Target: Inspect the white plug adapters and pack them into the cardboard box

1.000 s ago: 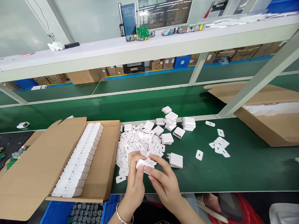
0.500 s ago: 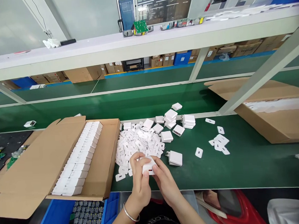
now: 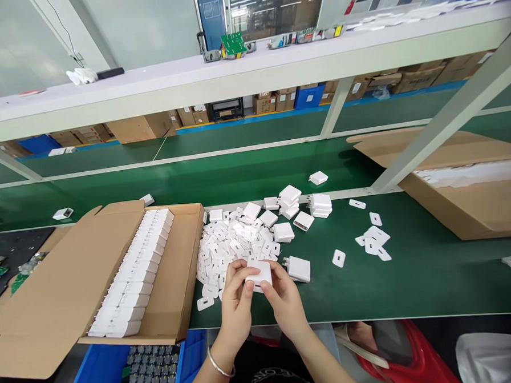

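A white charger (image 3: 258, 273) is gripped between both hands near the front edge of the green bench. My left hand (image 3: 236, 298) closes on its left side, thumb at the near end and fingers on top. From the right, my right hand (image 3: 285, 298) pinches it with the thumb at the near edge. Just beyond the hands lies a heap of thin white cover plates (image 3: 232, 244), each with a small slot. Another white charger (image 3: 298, 268) with metal prongs rests right of my right hand. Several more chargers (image 3: 290, 196) are stacked behind the heap.
Left of the heap stands an open cardboard box (image 3: 186, 263) with rows of white chargers (image 3: 135, 278). A second open cardboard box (image 3: 458, 215) is at the right, behind a slanted post (image 3: 448, 113). Loose cover plates (image 3: 373, 242) lie between. Below left is a blue bin (image 3: 93, 371).
The charger has turned in my hands, so its broad face shows more and the dark slot less. On the strip behind the bench, loose chargers have shifted to the right.
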Demonstrator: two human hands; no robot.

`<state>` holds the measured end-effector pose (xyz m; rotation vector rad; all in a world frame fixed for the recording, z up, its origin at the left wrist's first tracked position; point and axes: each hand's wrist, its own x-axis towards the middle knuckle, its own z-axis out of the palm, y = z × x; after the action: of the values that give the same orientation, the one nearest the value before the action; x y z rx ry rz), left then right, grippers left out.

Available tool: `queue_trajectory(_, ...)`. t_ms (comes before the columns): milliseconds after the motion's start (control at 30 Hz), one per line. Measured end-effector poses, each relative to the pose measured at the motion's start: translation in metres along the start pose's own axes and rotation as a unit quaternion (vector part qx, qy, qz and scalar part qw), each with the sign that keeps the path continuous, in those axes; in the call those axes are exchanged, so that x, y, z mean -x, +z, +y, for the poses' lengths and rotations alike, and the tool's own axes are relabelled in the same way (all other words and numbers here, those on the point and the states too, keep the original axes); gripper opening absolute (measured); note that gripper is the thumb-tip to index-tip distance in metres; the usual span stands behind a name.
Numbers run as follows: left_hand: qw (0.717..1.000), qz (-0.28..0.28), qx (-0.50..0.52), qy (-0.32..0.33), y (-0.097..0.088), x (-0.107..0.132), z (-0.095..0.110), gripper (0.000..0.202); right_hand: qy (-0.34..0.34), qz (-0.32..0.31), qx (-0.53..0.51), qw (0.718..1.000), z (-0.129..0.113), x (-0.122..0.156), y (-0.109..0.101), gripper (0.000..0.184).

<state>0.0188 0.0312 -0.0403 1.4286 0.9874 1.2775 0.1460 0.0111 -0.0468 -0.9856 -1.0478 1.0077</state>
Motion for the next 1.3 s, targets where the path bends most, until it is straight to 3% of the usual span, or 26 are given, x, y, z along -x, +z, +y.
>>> queue_trajectory(133,0.999,0.016,0.017,-0.027,0.005,0.002,-0.008,0.036,-0.022,0.034,0.091,0.995,0.005,0.0,-0.005,0.028)
queue_trajectory(233,0.999,0.025,0.02,-0.018,0.007,0.002,-0.014,0.038,-0.019,0.039,0.099,0.994,0.009,0.001,-0.006,0.03)
queue_trajectory(433,0.998,0.044,0.037,-0.013,0.008,0.006,-0.023,0.036,0.006,-0.017,0.057,0.998,0.008,0.0,-0.01,0.033)
queue_trajectory(633,0.974,0.01,0.222,-0.051,0.004,0.007,-0.024,0.025,-0.024,-0.058,0.039,0.997,0.002,0.0,-0.018,0.033)
queue_trajectory(733,0.968,-0.016,0.242,-0.07,-0.007,0.002,-0.018,0.032,-0.052,-0.089,0.066,0.993,0.001,0.003,-0.019,0.043)
queue_trajectory(800,0.982,-0.043,0.175,-0.059,-0.015,0.001,-0.01,0.042,-0.071,-0.099,0.124,0.985,0.003,0.006,-0.019,0.048)
queue_trajectory(867,0.996,-0.077,0.044,-0.03,-0.02,0.003,-0.001,0.046,-0.101,-0.099,0.192,0.971,0.004,0.009,-0.019,0.05)
queue_trajectory(933,0.99,-0.089,-0.11,-0.002,-0.022,0.008,0.009,0.05,-0.134,-0.1,0.24,0.956,0.006,0.01,-0.018,0.051)
queue_trajectory(1000,0.975,-0.068,-0.213,0.015,-0.023,0.014,0.017,0.052,-0.154,-0.126,0.26,0.945,0.007,0.011,-0.014,0.052)
queue_trajectory(1100,0.964,-0.024,-0.263,0.015,-0.037,0.021,0.024,0.048,-0.153,-0.207,0.279,0.925,0.01,0.013,-0.005,0.06)
queue_trajectory(1200,0.944,0.06,-0.324,-0.016,-0.077,0.026,0.027,0.044,-0.132,-0.233,0.327,0.906,0.021,0.014,0.003,0.073)
queue_trajectory(1300,0.871,0.148,-0.459,-0.091,-0.137,0.033,0.027,0.043,-0.124,-0.183,0.395,0.892,0.04,0.016,0.006,0.061)
